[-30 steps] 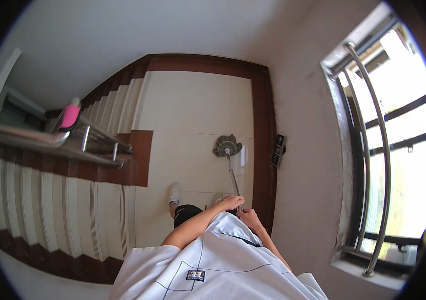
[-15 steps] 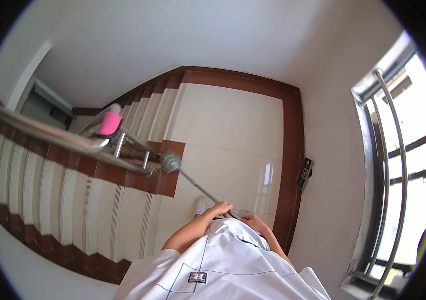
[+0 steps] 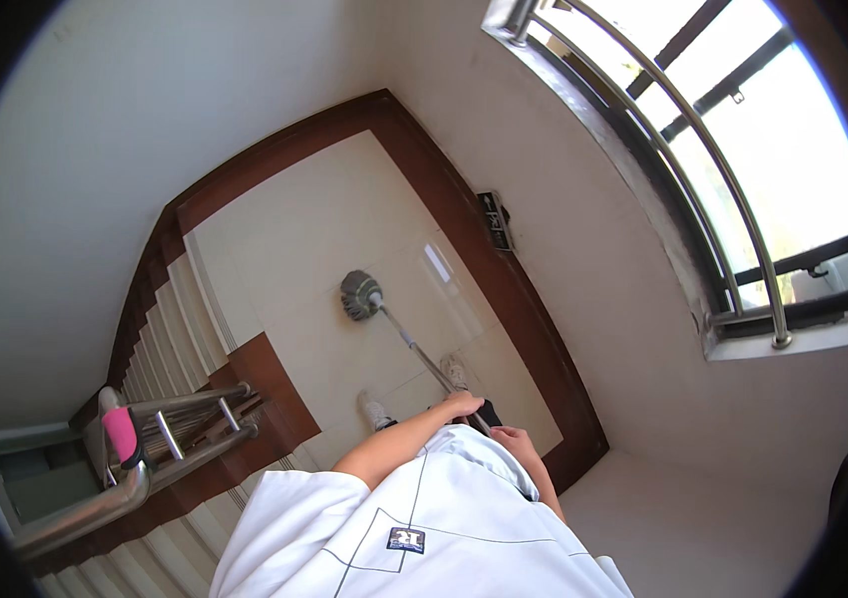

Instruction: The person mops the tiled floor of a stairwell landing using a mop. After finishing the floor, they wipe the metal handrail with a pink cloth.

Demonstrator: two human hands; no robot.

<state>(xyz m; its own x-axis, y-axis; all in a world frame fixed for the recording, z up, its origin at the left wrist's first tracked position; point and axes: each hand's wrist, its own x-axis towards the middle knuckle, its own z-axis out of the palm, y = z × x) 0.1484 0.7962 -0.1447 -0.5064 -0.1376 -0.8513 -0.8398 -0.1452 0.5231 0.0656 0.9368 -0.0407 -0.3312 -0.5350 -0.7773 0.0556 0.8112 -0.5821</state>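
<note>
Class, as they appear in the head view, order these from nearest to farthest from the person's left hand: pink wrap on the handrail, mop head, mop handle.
1. Mop handle: in the left hand.
2. Mop head: at the handle's far end, over the pale floor.
3. Pink wrap: well to the left, on the handrail.

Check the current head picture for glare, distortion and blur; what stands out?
Head view: the window is mostly washed out, and a bright reflection streaks the tiles; head view: the brown border bows with the fisheye and the corners are black; head view: the dark mop head stands out, its strands slightly soft.
</note>
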